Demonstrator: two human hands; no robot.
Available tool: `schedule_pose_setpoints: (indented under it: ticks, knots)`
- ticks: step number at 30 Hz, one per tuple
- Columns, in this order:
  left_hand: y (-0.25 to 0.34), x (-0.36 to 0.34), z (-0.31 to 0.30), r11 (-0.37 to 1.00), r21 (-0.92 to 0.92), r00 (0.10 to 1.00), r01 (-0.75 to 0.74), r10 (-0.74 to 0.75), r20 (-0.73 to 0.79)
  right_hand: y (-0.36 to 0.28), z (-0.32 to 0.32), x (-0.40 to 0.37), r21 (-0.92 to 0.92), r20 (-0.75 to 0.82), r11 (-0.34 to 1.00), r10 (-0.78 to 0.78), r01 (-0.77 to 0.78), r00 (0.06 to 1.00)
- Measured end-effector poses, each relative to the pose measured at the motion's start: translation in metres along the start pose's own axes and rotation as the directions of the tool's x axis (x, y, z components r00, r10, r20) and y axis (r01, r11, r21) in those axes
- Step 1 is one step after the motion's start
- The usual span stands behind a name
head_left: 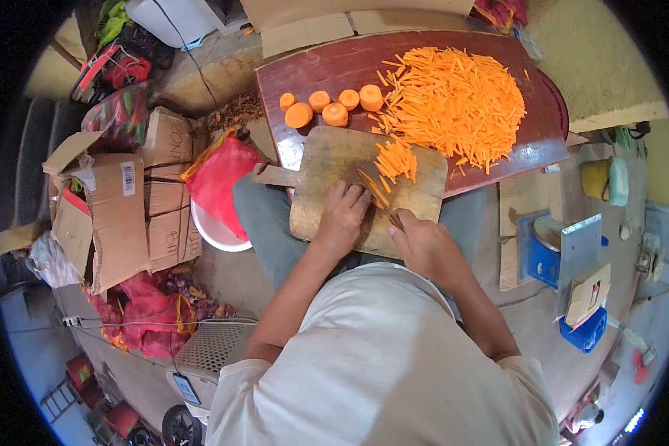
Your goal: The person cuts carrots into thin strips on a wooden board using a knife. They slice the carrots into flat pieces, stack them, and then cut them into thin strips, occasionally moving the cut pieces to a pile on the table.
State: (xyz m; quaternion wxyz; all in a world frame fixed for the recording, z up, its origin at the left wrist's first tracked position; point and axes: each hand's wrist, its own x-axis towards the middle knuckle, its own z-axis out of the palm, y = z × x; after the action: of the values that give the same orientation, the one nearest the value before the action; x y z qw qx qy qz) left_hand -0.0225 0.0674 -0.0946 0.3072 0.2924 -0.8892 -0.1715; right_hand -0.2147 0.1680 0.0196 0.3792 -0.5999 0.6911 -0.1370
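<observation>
Head view: clock-face places are read from the middle of the worn, pale-brown wooden cutting board (pixel 325 162), whose stubby handle points to nine o'clock.
Blade risk: the left hand (pixel 343 215) sits right beside the edge of the narrow, dark-looking knife (pixel 391 215), so a slip or an untucked fingertip could mean a cut.
Board risk: its six o'clock half reaches past the table edge over the person's lap; heavy pressure there might tip or slide it.
Strip risk: loose pieces near the rim of the glossy, red-brown table (pixel 539 145) at three o'clock could be nudged off by a careless sweep.
Left hand: fingers bent and pressed down at about eight o'clock; whether they pin a piece of carrot cannot be told, since the knuckles cover it.
Right hand (pixel 424 245): wrapped around the knife's grip, between four and five o'clock.
Carrot strips: a bright-orange heap of thin, straight carrot sticks (pixel 453 108) spreads over the table at one to two o'clock; a small orange bunch (pixel 395 160) lies on the board at one.
Carrot chunks: six smooth, stubby orange cylinders (pixel 334 114) with flat-cut ends stand around eleven o'clock.
</observation>
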Motion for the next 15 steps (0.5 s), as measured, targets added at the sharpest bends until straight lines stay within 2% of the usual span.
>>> schedule_pose_setpoints:
  ticks: [1, 6, 9, 12, 15]
  knots:
    - [0.001, -0.001, 0.001, 0.999, 0.037, 1.0, 0.003, -0.004, 0.004, -0.001, 0.001, 0.002, -0.008, 0.006, 1.0, -0.006, 0.006, 1.0]
    - [0.001, 0.001, 0.002, 0.999, -0.042, 1.0, 0.011, -0.011, 0.008, 0.001, 0.01, 0.029, -0.069, -0.022, 0.996, -0.056, 0.054, 0.998]
    - [0.003, 0.001, 0.003, 1.0, -0.029, 1.0, 0.009, -0.009, -0.009, -0.001, 0.004, 0.026, 0.067, -0.071, 0.997, -0.025, 0.029, 0.997]
    - [0.004, 0.0, -0.001, 1.0, -0.011, 1.0, 0.006, -0.006, -0.017, 0.006, -0.004, 0.007, 0.03, -0.029, 0.998, -0.053, 0.054, 0.998]
    - [0.002, 0.003, 0.001, 0.999, -0.033, 0.999, -0.008, 0.007, -0.04, 0.005, 0.003, 0.014, 0.003, -0.054, 0.998, -0.065, 0.065, 0.996]
